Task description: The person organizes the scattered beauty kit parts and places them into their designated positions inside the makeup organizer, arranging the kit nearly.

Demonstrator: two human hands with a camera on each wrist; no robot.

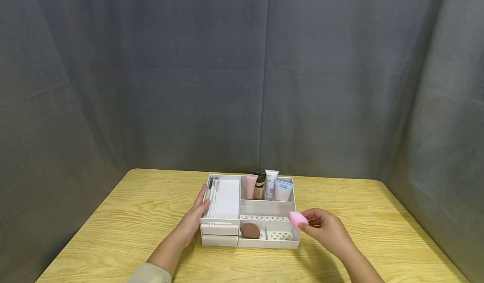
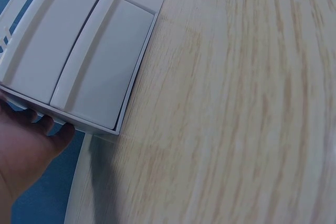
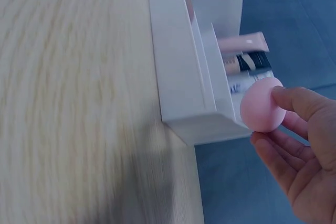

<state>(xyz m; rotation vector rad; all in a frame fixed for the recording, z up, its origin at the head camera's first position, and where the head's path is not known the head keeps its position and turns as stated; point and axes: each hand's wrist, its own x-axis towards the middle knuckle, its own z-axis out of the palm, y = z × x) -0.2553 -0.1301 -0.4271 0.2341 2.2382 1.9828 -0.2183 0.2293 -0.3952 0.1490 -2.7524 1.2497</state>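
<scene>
A white cosmetics organizer (image 1: 259, 244) stands on the wooden table. My left hand (image 1: 190, 224) rests along its left side, fingers against the outer wall and thumb over the rim by several makeup brushes (image 1: 212, 199). In the left wrist view the fingers touch the wall beside two drawers (image 2: 107, 61). Between thumb and fingers, my right hand (image 1: 327, 232) pinches a pink makeup sponge (image 1: 298, 220) at the organizer's right edge. The right wrist view shows this sponge (image 3: 261, 106) from close up, overlapping the tubes behind it.
In the back compartments stand a pink tube (image 1: 251, 186), a dark-capped bottle (image 1: 259, 187), a white tube (image 1: 270, 184) and a light-blue tube (image 1: 283, 189). A brown oval item (image 1: 250, 231) lies in the front compartment. Grey curtains (image 1: 196, 85) surround the table (image 1: 340, 195).
</scene>
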